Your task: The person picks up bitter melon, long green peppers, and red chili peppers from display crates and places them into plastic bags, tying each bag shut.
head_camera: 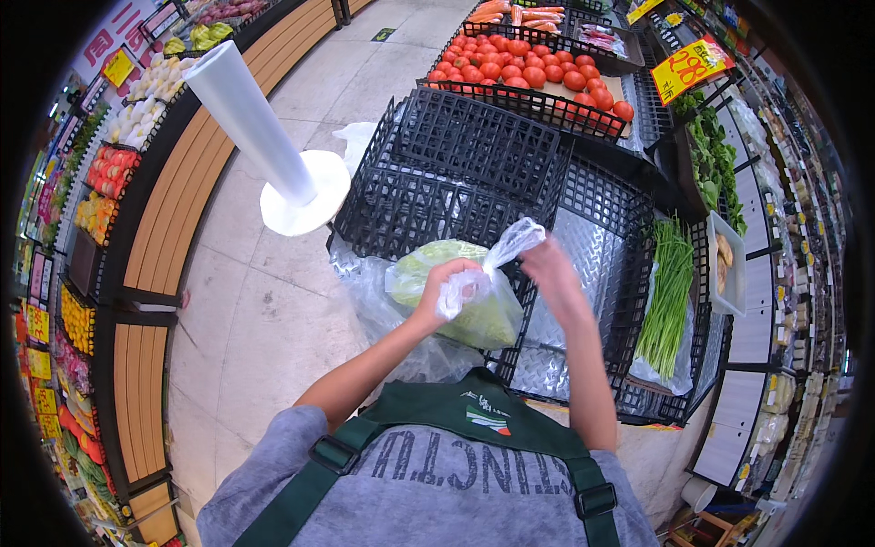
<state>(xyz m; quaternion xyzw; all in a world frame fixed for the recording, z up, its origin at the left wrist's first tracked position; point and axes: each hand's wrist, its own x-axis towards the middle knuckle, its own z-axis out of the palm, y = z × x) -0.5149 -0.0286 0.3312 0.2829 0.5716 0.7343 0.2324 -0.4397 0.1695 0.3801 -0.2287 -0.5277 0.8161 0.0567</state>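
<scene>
A clear plastic bag point(502, 311) holding a pale green leafy vegetable, probably a cabbage, lies over the edge of black plastic crates. My left hand point(451, 284) grips the bag near its gathered neck, with a loop of plastic around the fingers. My right hand point(550, 263), blurred, is at the twisted end of the bag point(523, 238) on the right; its fingertips are partly hidden, and whether they pinch the plastic cannot be made out. Loose clear plastic point(389, 321) lies beneath and to the left of the bagged vegetable.
A roll of plastic bags point(256, 130) stands upright on a round white base at the upper left. Black crates point(478, 143) sit ahead, with tomatoes point(533, 72) beyond. Green chives or similar stalks point(666, 294) lie at right. Wood-panelled produce shelving point(178, 198) runs along the left.
</scene>
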